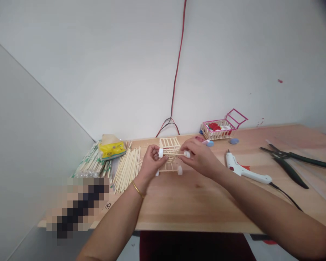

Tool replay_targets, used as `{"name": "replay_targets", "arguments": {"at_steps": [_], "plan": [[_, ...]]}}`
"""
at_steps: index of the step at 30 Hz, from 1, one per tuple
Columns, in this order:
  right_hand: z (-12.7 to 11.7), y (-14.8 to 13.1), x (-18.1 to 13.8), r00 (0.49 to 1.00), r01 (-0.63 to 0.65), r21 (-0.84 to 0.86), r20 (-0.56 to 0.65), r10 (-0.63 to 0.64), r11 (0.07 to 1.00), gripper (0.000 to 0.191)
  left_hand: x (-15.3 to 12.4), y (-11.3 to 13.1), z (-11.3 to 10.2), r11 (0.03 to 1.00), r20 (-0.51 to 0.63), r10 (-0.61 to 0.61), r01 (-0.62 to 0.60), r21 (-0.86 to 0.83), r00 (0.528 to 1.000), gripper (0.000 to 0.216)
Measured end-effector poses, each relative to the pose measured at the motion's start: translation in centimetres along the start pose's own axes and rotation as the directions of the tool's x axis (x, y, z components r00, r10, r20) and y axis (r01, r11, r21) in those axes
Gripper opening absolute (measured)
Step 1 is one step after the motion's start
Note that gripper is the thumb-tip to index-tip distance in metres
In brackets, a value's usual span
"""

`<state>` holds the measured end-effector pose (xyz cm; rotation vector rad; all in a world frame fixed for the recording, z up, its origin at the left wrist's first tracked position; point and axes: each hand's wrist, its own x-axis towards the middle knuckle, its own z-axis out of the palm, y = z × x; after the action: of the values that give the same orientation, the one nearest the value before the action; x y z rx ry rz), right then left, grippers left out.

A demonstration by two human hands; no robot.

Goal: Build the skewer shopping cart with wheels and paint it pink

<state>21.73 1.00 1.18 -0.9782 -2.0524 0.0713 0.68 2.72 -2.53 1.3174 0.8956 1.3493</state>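
A small frame of pale wooden sticks (pixel 169 142) with slatted sides is in front of me, above or on the table. White round caps, one at the lower right (pixel 180 170), sit at its corners like wheels. My left hand (pixel 151 161) is closed, thumb and fingers pinching near the white cap (pixel 161 153) at the left end of a crosswise stick (pixel 174 154). Closed at the other end, my right hand (pixel 196 154) pinches by another white cap (pixel 187 154). The fingers hide part of the frame, and I cannot tell whether the crosswise stick is fixed to it.
Loose wooden sticks (pixel 128 166) and a yellow packet (pixel 112 149) lie left. Right are a white glue gun (pixel 247 173) with its cord and green-handled cutters (pixel 288 156). A pink-edged stick basket (pixel 217 130) stands by the wall. A cable (pixel 177 69) runs down the wall.
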Motion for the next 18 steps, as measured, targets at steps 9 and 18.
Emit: {"name": "replay_targets", "arguments": {"at_steps": [9, 18], "plan": [[0.38, -0.22, -0.31, 0.993, 0.104, 0.011, -0.052, -0.103, 0.995, 0.006, -0.21, 0.39, -0.05, 0.998, 0.047, 0.001, -0.004, 0.057, 0.999, 0.048], [0.33, -0.6, -0.42, 0.987, 0.158, -0.031, -0.035, -0.159, 0.987, 0.009, -0.29, 0.47, 0.09, 0.995, 0.046, 0.04, -0.044, 0.095, 0.998, 0.047]]}}
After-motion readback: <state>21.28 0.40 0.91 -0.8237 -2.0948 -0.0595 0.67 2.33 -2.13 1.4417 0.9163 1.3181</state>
